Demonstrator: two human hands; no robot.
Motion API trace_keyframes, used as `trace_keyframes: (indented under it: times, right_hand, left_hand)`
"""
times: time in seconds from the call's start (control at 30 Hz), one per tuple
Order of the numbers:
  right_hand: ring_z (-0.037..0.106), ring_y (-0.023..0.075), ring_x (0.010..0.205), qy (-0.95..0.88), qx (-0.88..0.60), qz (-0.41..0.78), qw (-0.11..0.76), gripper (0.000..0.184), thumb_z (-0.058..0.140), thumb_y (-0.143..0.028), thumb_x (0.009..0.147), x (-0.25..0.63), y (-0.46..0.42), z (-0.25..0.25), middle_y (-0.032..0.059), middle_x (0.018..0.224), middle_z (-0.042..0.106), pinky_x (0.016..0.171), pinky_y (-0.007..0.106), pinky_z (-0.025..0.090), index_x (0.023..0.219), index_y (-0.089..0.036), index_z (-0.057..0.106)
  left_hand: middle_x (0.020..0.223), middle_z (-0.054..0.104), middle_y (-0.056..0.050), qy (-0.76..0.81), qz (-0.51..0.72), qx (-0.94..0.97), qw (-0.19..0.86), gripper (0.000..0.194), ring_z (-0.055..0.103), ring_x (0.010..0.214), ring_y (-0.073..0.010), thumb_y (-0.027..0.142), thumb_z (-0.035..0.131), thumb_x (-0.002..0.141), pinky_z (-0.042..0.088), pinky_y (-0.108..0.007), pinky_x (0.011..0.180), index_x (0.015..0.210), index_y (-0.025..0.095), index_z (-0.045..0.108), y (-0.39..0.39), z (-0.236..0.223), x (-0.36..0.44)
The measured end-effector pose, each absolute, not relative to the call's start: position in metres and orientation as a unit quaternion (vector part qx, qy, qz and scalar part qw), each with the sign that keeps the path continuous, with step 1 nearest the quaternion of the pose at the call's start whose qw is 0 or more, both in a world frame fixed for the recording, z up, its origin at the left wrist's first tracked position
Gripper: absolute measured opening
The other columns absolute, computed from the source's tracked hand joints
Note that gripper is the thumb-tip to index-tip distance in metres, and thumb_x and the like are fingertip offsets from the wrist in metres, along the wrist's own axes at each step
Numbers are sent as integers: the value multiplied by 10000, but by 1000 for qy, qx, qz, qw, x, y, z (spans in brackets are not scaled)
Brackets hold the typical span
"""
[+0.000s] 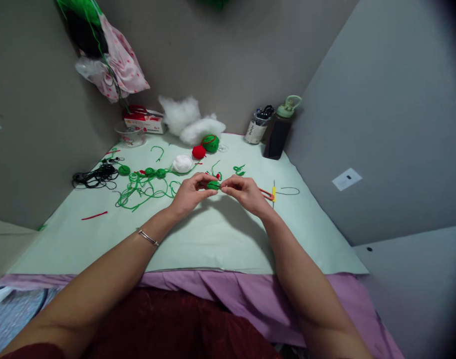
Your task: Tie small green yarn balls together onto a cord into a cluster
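Note:
Between finger and thumb, my left hand pinches a small green crocheted piece above the middle of the table. My right hand meets it at its right end, fingers closed together on something too small to make out. Just behind the hands lie small red, white and green bits and some green yarn scraps. To the right of my right hand are an orange-handled tool, a yellow piece and a thin dark wire loop.
Green yarn strands and a black cord tangle spread at left. Further back are a white yarn ball, red ball, green ball, white stuffing, a plastic cup, pen holder and dark bottle.

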State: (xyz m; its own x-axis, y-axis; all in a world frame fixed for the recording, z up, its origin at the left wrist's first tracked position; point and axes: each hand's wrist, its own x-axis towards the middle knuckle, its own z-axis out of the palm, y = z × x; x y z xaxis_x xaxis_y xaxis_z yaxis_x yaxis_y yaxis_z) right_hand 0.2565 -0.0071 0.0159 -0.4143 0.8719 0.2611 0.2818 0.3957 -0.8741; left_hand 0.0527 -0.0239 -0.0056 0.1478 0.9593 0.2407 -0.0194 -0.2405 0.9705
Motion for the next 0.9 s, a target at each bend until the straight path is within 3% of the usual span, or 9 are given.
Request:
trace_keyframes:
  times: [0.23, 0.43, 0.9]
  right_hand:
    - [462, 123, 641, -716, -388, 450, 366, 186, 726, -352, 790, 254, -7, 14, -3, 713, 596, 606, 281, 342, 792, -171, 685]
    - [450, 108, 626, -678, -379, 496, 389, 325, 800, -438, 726, 245, -9, 15, -23, 685, 557, 592, 263, 341, 777, -172, 619]
    - [509, 141, 730, -742, -362, 432, 363, 199, 698, -346, 844, 262, -9, 22, 32, 841, 632, 669, 296, 388, 922, -176, 768]
  left_hand:
    - [957, 635, -42, 390, 541, 628, 400, 260, 632, 920, -183, 207, 806, 697, 504, -375, 924, 954, 200, 769, -27, -8, 55]
    - [956, 648, -40, 398, 535, 605, 435, 279, 634, 891, -176, 234, 820, 679, 514, -373, 907, 948, 191, 758, -26, -9, 57]
    - [956, 699, -53, 407, 525, 580, 472, 327, 638, 886, -182, 283, 858, 679, 520, -371, 903, 981, 190, 777, -28, 2, 53]
